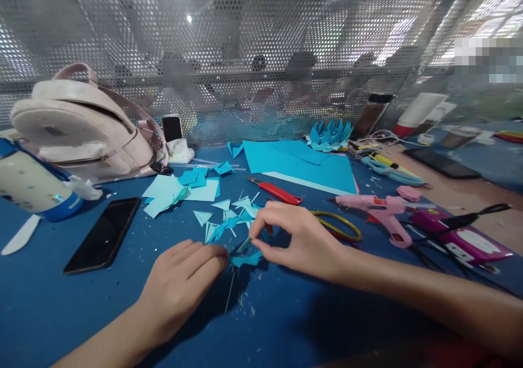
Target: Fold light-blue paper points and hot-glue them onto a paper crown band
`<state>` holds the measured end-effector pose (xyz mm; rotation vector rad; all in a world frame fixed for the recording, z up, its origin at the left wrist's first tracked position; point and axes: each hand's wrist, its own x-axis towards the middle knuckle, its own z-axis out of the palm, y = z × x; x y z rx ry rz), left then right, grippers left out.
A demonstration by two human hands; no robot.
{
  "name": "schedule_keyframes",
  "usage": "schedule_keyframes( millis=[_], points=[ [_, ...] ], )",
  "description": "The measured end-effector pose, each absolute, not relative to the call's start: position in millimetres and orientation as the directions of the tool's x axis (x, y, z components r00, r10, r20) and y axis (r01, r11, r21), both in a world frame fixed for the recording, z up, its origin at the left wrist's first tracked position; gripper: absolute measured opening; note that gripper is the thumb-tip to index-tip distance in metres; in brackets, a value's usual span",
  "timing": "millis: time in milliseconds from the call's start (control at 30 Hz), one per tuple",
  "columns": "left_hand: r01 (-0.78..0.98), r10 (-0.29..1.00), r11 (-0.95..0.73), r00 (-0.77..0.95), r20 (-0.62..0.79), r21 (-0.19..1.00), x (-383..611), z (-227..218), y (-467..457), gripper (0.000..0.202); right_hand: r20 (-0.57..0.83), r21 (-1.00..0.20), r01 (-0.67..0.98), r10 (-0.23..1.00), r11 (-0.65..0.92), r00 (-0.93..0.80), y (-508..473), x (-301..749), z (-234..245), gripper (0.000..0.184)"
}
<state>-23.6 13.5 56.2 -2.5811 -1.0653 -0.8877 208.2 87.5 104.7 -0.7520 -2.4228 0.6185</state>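
1. While you look along the left edge of the bench [286,324], a white bottle with a blue base [36,185] lies on its side, and a pale backpack [81,128] stands behind it near the far left corner.
2. Just right of the bottle, a black phone [104,234] lies flat, screen up.
3. Your left hand [180,286] rests palm down near the front edge, fingers stretched out and loose. Its fingertips touch the left end of the folded blue paper piece [246,259].
4. That piece lies on the bench about midway along, between your two hands, with blue paper scraps [223,221] scattered just behind it.
5. Your right hand [298,240] pinches the piece's upper flap between thumb and forefinger, and the other fingers curl.
6. Behind that hand lie a red utility knife [278,192] and blue paper sheets [302,164].
7. Further right, yellow-handled scissors [341,224] touch your right hand's far side, and a pink glue gun [382,213] lies toward the right edge.
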Motion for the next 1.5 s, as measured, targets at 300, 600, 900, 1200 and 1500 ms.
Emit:
schedule_keyframes(
  millis=[300, 600, 900, 1200, 1500],
  points=[
    [0.684, 0.578, -0.728, 0.574, 0.580, 0.049, -33, 52, 21, 0.016, 0.284, -0.742, 0.340, 0.730, 0.578, -0.621, 107, 206, 94, 0.006],
    [0.689, 0.486, -0.717, 0.603, 0.633, -0.105, -30, 58, 13, 0.022, 0.494, -0.551, 0.275, 0.574, 0.788, -0.654, 88, 208, 89, 0.005],
    [0.711, 0.466, -0.687, 0.589, 0.660, -0.149, -25, 60, 8, 0.017, 0.560, -0.344, 0.316, 0.463, 0.884, -0.687, 83, 208, 88, 0.007],
    [0.729, 0.524, -0.678, 0.569, 0.633, -0.095, -24, 60, 3, 0.017, 0.541, -0.342, 0.328, 0.470, 0.881, -0.698, 82, 207, 86, 0.007],
    [0.728, 0.522, -0.677, 0.575, 0.630, -0.104, -22, 63, 4, 0.015, 0.524, -0.384, 0.327, 0.496, 0.863, -0.692, 82, 208, 86, 0.006]
  ],
)
